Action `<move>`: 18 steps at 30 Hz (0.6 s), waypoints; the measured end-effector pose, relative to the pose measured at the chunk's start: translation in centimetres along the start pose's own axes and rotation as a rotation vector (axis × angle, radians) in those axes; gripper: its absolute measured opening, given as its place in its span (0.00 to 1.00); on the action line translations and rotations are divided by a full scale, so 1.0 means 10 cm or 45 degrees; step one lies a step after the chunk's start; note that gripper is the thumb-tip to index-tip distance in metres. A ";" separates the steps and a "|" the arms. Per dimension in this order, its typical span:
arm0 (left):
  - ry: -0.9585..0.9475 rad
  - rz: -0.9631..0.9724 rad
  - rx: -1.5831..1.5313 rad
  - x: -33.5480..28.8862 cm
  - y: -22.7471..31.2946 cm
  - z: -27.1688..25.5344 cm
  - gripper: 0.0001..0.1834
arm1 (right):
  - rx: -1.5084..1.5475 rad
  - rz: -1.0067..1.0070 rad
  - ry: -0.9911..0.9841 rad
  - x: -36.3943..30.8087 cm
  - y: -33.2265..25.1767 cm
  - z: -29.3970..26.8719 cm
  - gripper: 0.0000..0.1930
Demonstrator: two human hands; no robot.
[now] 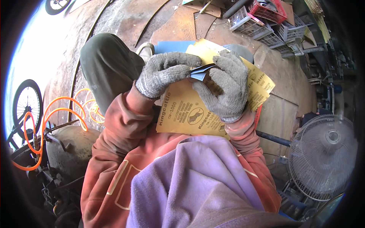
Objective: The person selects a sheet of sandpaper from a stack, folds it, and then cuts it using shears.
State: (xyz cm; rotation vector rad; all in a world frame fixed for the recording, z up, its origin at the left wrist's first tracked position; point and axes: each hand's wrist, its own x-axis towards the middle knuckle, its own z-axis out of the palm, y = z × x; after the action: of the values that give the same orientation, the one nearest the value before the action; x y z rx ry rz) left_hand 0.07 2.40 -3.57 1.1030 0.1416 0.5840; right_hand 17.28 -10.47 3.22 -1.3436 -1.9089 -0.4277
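Note:
Grey knit work gloves cover both hands. My left hand [164, 72] pinches one end of a small folded piece of sandpaper [198, 75], with dark and light-blue faces showing. At its other end, the curled fingers of my right hand [227, 87] close around it; part of the piece is hidden behind them. Below the hands, large yellow-backed sandpaper sheets [178, 114] with dark print lie across my lap. More of their yellow backing shows behind the fingers and beside the right wrist.
At the right stands a round caged fan [323, 157]. Plastic crates [262, 26] are stacked at the far right. An orange coiled hose [57, 99] runs over a tank [72, 148] at the left, near a spoked wheel [27, 108]. A blue object [173, 47] lies beyond my hands.

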 end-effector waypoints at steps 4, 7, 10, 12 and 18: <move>-0.010 0.036 0.083 0.00 0.00 -0.02 0.21 | -0.015 -0.010 -0.027 0.08 -0.06 -0.04 0.14; -0.009 0.036 0.118 0.01 0.02 -0.02 0.21 | -0.103 -0.046 -0.217 0.02 -0.05 -0.07 0.21; -0.021 0.088 0.177 0.01 0.02 -0.03 0.21 | -0.070 -0.096 -0.207 0.02 -0.02 -0.05 0.21; -0.023 0.156 0.260 0.01 -0.01 -0.02 0.21 | -0.086 -0.134 -0.090 -0.02 0.01 -0.02 0.21; -0.045 0.137 0.174 0.00 0.00 -0.02 0.21 | -0.070 -0.113 -0.073 -0.03 0.00 -0.01 0.24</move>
State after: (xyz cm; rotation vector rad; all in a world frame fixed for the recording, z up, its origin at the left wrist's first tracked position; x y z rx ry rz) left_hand 0.02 2.53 -3.63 1.2585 0.0929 0.6577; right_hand 17.35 -10.74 3.08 -1.3228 -2.0233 -0.4938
